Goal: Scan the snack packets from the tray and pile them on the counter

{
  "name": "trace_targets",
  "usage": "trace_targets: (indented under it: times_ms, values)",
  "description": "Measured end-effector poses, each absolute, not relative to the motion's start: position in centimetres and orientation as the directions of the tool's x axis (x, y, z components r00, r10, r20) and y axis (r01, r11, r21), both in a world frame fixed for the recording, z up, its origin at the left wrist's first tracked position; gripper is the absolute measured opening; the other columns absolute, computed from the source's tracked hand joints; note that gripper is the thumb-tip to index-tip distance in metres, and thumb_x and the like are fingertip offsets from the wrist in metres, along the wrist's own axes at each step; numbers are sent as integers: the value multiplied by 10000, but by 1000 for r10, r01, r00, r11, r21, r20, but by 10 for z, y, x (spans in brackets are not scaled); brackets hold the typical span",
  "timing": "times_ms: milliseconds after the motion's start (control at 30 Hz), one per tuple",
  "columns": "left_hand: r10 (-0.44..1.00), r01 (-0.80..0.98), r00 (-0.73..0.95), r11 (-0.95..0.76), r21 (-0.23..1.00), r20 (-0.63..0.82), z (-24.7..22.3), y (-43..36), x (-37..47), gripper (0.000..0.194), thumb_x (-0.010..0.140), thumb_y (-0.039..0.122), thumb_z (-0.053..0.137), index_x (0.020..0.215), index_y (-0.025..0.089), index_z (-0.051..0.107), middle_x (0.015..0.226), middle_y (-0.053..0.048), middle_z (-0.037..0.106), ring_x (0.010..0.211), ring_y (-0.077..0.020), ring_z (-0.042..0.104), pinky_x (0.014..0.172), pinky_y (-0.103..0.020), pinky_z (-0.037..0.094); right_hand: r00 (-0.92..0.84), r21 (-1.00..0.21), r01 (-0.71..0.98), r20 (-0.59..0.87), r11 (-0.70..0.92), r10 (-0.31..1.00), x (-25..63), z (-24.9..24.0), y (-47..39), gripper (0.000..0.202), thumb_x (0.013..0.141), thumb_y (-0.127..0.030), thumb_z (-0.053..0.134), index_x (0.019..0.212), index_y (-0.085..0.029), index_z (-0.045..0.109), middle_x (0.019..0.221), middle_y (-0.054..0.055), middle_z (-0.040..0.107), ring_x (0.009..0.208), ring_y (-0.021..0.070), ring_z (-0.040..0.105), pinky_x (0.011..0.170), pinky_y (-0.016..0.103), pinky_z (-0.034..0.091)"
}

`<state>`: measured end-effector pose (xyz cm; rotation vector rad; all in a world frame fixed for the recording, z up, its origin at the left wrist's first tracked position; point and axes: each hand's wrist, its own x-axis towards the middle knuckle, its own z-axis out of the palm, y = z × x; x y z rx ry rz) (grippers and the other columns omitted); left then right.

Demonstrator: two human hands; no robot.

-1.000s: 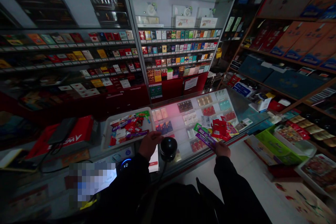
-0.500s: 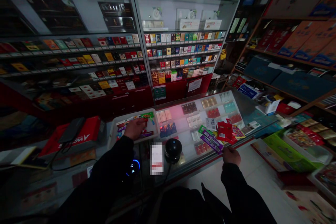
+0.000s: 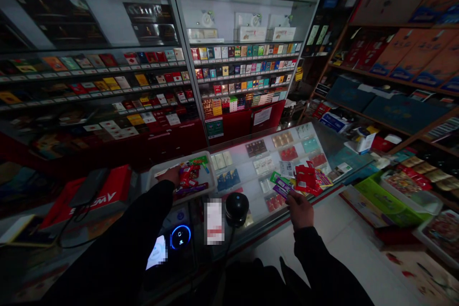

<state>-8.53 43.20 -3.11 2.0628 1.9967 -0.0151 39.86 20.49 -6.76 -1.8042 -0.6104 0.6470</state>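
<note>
In the head view my left hand (image 3: 169, 176) is over the left part of a white plastic tray (image 3: 214, 174). Its fingers are too dark and small to show whether they hold anything. Beside it in the tray lie red packets (image 3: 189, 176), a purple packet (image 3: 193, 188) and a green packet (image 3: 198, 161). At the counter's front edge, the fingers of my right hand (image 3: 301, 210) are closed on the end of a purple candy packet (image 3: 281, 187). A loose pile of red packets (image 3: 307, 179) and a green packet (image 3: 275, 177) lies just beyond, on the glass.
A black domed device (image 3: 237, 208) stands on the glass counter (image 3: 247, 191) between my hands, next to a blurred white card (image 3: 214, 222). A red box (image 3: 118, 186) is on the left. Cigarette shelves (image 3: 247, 69) line the back, and a green box (image 3: 380, 196) stands right.
My left hand has moved left within the tray, uncovering red packets. My right hand has shifted left along the counter edge with the purple candy packet. The view has turned slightly.
</note>
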Motion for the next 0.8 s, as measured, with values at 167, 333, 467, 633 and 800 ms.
trace_targets:
  times_ms: [167,333,467,633,800]
  values:
    - [949,994,88,-64,89,-303,-43,442,-90,438,860,239,510,1276,141,607,1331,-218,635,1210,-320,622,991,-388,452,648,-952,94,-164,-292,744,378,-67,194,414,679,-478,679,949,-167,721,795,68,746,742,243,718,656,335,562]
    - [949,995,100,-86,58,-298,-39,440,-87,440,836,322,571,1243,166,631,1323,-225,596,1166,-353,621,960,-432,467,612,-947,136,-151,-292,776,369,-68,187,367,711,-467,655,923,-175,721,823,68,750,747,240,710,664,336,548]
    - [964,998,69,-66,21,-257,-26,428,-84,427,887,301,480,1272,175,616,1319,-214,572,1116,-345,637,924,-439,483,603,-946,131,-161,-296,781,367,-64,189,369,712,-480,651,915,-178,713,765,58,736,725,240,700,652,338,539]
    - [982,998,64,-63,12,-180,-3,417,-94,500,913,261,408,1391,181,531,1342,-194,561,1149,-333,621,959,-416,475,575,-953,74,-199,-293,794,357,-54,196,392,692,-492,664,917,-174,703,771,58,728,715,233,698,620,327,537]
    - [996,986,87,-91,137,35,31,404,-108,541,849,205,474,1385,137,510,1386,-169,555,1264,-302,551,1085,-368,409,534,-972,53,-167,-230,829,343,-33,209,386,686,-500,705,883,-169,704,737,59,716,675,222,688,597,317,531]
